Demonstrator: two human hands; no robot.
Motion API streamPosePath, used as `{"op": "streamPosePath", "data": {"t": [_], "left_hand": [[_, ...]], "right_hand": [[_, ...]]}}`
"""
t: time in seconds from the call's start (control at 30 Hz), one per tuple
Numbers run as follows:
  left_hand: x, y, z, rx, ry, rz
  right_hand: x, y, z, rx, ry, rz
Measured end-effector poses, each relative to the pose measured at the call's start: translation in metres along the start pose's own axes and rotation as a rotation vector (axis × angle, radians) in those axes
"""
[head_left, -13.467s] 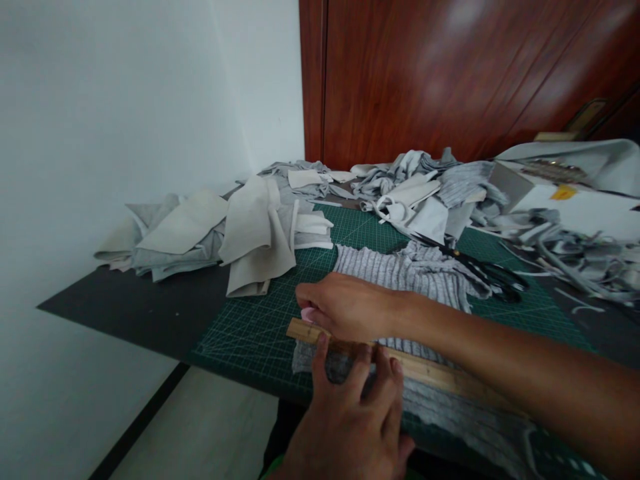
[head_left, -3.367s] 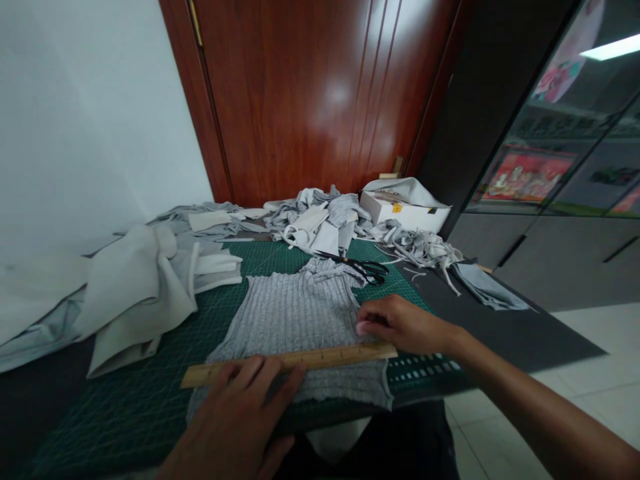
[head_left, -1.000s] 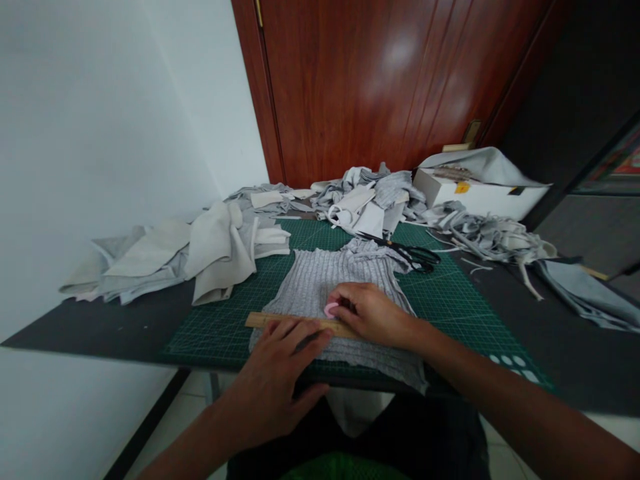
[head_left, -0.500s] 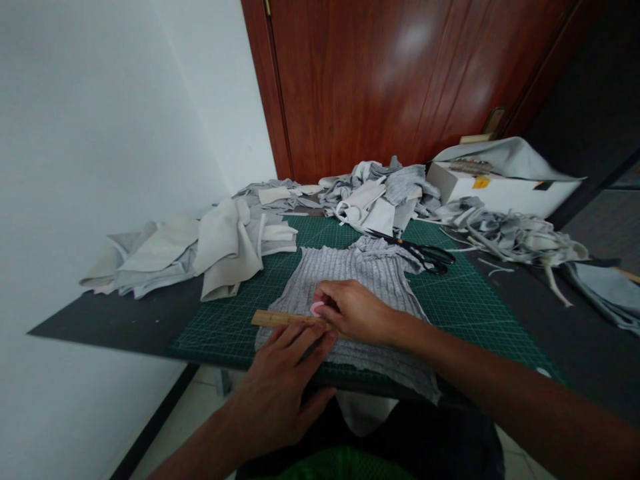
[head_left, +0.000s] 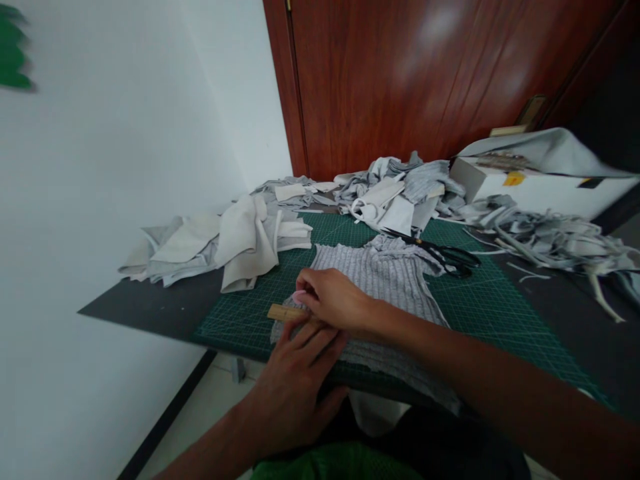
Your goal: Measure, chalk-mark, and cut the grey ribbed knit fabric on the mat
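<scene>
Grey ribbed knit fabric [head_left: 385,273] lies spread over a green cutting mat [head_left: 235,320]. Across its lower part runs a wooden ruler [head_left: 281,313], partly covered by my hands. My left hand [head_left: 300,373] lies on the ruler with fingers stretched out, pressing it to the cloth. Just above the ruler's left part, my right hand [head_left: 333,300] pinches a small pink piece of tailor's chalk [head_left: 299,297] against the fabric. Black-handled scissors [head_left: 440,253] rest on the mat at the cloth's upper right, with the blades over its bunched end.
Pale fabric pieces [head_left: 200,250] are heaped on the left. More grey scraps [head_left: 400,187] lie at the back before a wooden door [head_left: 400,80]. A white box [head_left: 540,190] stands at the back right, with a tangle of fabric strips [head_left: 555,237] in front.
My right hand has slid left along the ruler with the chalk, close to the ruler's left end. My left hand stays on the ruler. The view has shifted left.
</scene>
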State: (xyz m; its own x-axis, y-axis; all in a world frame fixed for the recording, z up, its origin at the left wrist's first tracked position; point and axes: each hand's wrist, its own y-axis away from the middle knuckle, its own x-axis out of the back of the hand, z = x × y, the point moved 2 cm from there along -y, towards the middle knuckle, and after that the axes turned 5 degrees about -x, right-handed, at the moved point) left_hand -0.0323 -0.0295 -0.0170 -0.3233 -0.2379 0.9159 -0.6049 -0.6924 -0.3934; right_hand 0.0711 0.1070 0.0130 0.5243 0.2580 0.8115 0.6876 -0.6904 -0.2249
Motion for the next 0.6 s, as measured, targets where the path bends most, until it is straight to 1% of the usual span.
{"op": "streamPosePath", "data": {"t": [0.23,0.43,0.6], "left_hand": [[-0.003,0.004,0.003,0.069,0.012,-0.054],[-0.002,0.004,0.004,0.072,0.017,-0.084],[-0.002,0.004,0.004,0.086,0.011,-0.095]], "right_hand": [[-0.008,-0.015,-0.005,0.018,-0.017,-0.023],[-0.014,-0.019,-0.009,0.042,-0.006,-0.042],[-0.013,-0.019,-0.01,0.081,0.012,-0.05]]}}
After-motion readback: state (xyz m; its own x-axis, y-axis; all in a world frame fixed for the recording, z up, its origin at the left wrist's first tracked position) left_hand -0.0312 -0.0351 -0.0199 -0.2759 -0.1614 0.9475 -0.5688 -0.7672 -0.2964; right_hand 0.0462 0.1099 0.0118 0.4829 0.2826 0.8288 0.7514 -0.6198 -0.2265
